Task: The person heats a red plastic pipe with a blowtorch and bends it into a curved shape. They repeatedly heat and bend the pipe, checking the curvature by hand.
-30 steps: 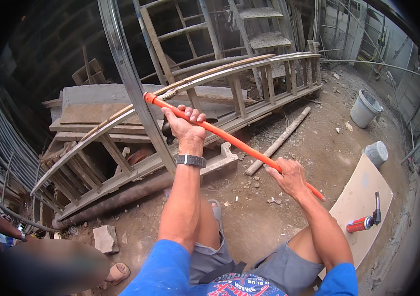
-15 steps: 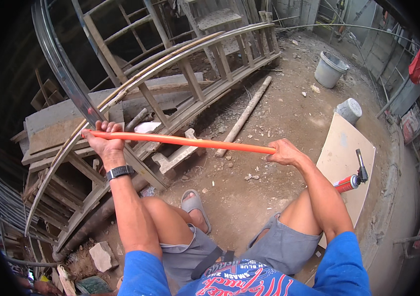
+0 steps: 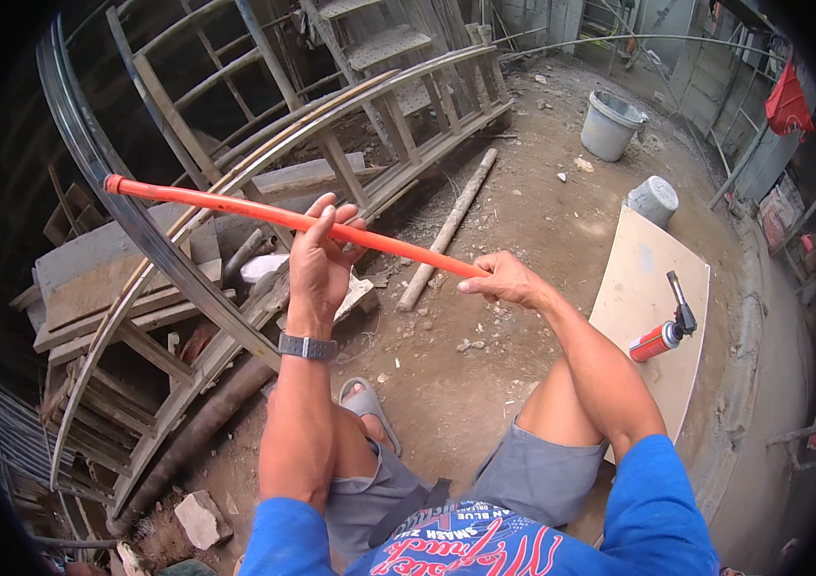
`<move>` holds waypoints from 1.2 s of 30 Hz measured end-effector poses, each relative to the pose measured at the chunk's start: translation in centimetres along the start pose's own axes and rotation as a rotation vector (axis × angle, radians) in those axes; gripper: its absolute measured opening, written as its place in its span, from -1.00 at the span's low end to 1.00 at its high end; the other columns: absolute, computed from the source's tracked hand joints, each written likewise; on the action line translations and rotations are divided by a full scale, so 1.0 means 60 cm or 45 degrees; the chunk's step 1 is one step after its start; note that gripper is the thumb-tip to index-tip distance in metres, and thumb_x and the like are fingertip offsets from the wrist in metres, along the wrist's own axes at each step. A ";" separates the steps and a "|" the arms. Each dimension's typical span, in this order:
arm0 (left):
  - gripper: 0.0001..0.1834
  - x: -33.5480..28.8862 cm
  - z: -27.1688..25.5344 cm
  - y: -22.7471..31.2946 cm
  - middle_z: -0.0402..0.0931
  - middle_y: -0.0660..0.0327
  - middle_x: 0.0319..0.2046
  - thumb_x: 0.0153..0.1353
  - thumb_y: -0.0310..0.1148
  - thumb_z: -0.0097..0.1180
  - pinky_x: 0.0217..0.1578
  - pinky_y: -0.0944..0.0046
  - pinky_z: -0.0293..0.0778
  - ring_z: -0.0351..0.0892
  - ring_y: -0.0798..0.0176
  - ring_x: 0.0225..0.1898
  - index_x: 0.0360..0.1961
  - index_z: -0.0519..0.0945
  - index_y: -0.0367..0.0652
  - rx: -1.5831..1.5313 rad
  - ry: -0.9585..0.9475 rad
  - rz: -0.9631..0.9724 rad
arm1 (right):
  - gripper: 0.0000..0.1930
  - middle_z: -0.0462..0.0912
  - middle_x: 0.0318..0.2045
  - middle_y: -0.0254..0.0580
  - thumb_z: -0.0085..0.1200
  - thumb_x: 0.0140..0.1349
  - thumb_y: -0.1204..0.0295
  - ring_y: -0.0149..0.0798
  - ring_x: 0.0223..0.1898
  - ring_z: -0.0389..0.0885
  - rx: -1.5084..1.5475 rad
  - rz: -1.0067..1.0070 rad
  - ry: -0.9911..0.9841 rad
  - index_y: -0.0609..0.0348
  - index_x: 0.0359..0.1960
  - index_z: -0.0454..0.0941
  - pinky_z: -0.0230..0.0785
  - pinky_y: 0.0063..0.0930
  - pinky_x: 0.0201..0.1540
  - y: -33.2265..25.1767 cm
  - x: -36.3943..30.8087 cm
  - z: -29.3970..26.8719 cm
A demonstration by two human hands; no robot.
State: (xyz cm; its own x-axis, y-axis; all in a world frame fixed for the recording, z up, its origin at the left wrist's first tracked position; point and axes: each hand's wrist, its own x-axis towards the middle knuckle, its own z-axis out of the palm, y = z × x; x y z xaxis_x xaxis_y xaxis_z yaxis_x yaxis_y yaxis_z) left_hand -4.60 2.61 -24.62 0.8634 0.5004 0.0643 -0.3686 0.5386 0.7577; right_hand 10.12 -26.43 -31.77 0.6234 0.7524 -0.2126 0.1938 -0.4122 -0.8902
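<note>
A long orange plastic pipe [image 3: 211, 200] slants across in front of me, slightly bowed, its wider collared end at the upper left. My right hand [image 3: 511, 280] is closed round its lower right end, thumb along the top. Near the middle of the pipe, my left hand [image 3: 319, 267] holds it loosely between thumb and fingers, with the fingertips pointing up. The collared end sticks out past my left hand, in front of a dark metal channel bar [image 3: 153, 240] in the picture.
A curved wooden ladder-like frame [image 3: 331, 154] leans at the left beside stacked boards [image 3: 101, 298]. To the right, a red canister with a torch head [image 3: 655, 342] stands on a pale board [image 3: 643, 278]. Beyond are two grey buckets [image 3: 609, 134] and a wooden pole [image 3: 446, 230] on the dirt.
My left hand has slid from the pipe's far left end toward its middle, baring the collared end. The pipe has shifted left and its left end has risen; my right hand still grips the other end.
</note>
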 end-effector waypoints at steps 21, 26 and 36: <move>-0.62 -0.035 0.063 -0.014 0.55 0.28 -0.35 0.55 0.02 0.10 0.09 -0.07 0.58 0.59 0.27 -0.24 0.02 0.66 -0.08 -0.247 -0.284 0.003 | -0.54 0.69 -0.49 -0.04 0.43 0.23 0.02 -0.02 -0.36 0.74 -0.353 -0.274 0.205 0.19 -0.19 0.63 0.52 -0.04 -0.22 -0.027 -0.005 0.059; -0.54 -0.049 0.108 -0.062 0.10 0.44 -0.66 0.54 0.10 0.10 -0.28 0.19 0.40 0.18 0.40 -0.59 -0.41 0.45 0.02 -0.299 -0.030 0.035 | -0.65 0.69 -0.43 0.14 0.32 0.33 0.12 0.26 -0.28 0.72 -0.433 -0.571 0.597 0.12 -0.16 0.54 0.50 0.12 -0.20 -0.083 -0.005 0.125; -0.52 -0.031 0.032 0.091 0.12 0.46 -0.66 0.51 0.16 0.12 -0.42 0.26 0.30 0.15 0.44 -0.62 -0.38 0.43 0.01 -0.167 0.454 0.475 | -0.62 0.79 -0.10 0.04 0.35 0.25 0.16 0.02 -0.01 0.77 -0.806 0.279 0.268 0.23 -0.09 0.76 0.58 -0.04 0.14 0.066 -0.018 -0.029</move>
State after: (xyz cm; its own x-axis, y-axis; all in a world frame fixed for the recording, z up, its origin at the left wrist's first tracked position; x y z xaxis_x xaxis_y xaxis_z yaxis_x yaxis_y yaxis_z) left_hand -7.57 3.31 -19.33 0.5033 0.8611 0.0720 -0.6879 0.3488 0.6364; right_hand 11.54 -29.77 -34.37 0.8195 0.5288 -0.2210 0.4110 -0.8110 -0.4164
